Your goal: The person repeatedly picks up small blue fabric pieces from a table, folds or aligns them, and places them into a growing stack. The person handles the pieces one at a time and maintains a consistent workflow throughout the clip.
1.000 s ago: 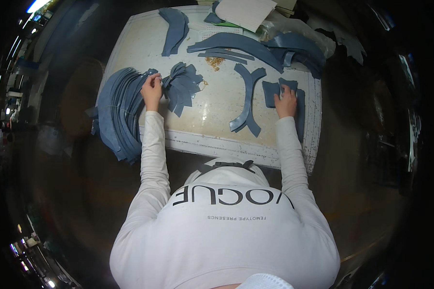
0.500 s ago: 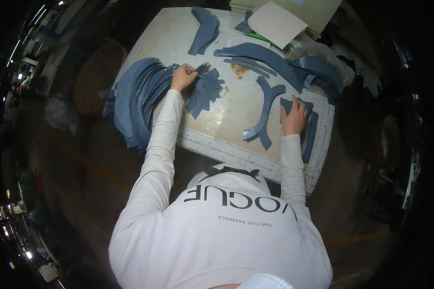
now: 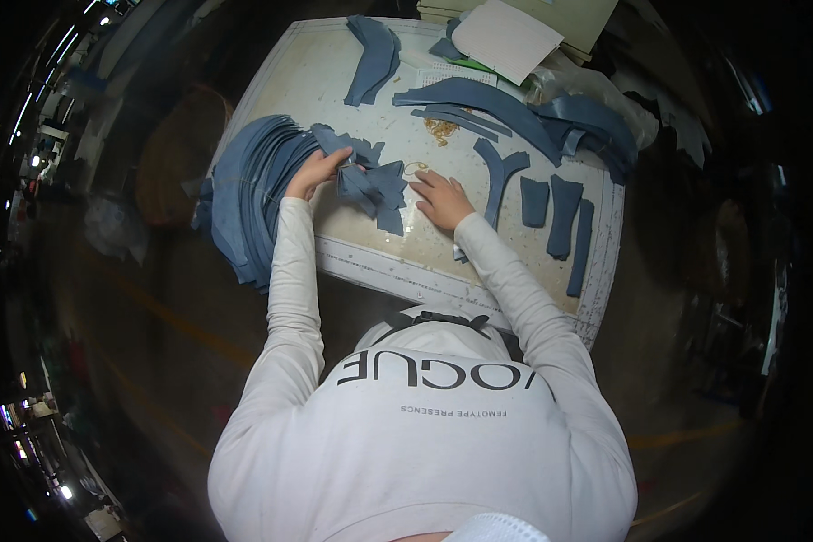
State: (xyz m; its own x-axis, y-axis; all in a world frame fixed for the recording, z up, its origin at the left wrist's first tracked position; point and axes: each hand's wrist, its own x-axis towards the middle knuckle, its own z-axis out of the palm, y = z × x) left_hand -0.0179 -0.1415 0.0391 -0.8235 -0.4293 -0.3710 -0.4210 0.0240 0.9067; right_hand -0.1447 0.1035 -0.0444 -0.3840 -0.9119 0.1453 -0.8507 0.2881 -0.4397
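Observation:
My left hand is closed on a fanned bundle of small blue cut pieces, thumb on top. The pieces look like leather or cloth; I cannot tell which. Right beside the hand, a large stack of curved blue pieces overhangs the table's left edge. My right hand reaches across to the middle, palm down with fingers apart. Its fingertips are close to a yellowish rubber band on the table; whether they touch it is unclear. Under the right forearm, a forked pair of narrow blue strips is partly hidden.
On the pale table, short blue pieces lie to the right. Long curved pieces and a pile of rubber bands lie farther back. Another curved stack is at the far left, white paper at the back.
My right hand has left the short blue pieces on the right and moved left to the rubber band. My left hand has gone from pinching at the small pieces to gripping their bundle.

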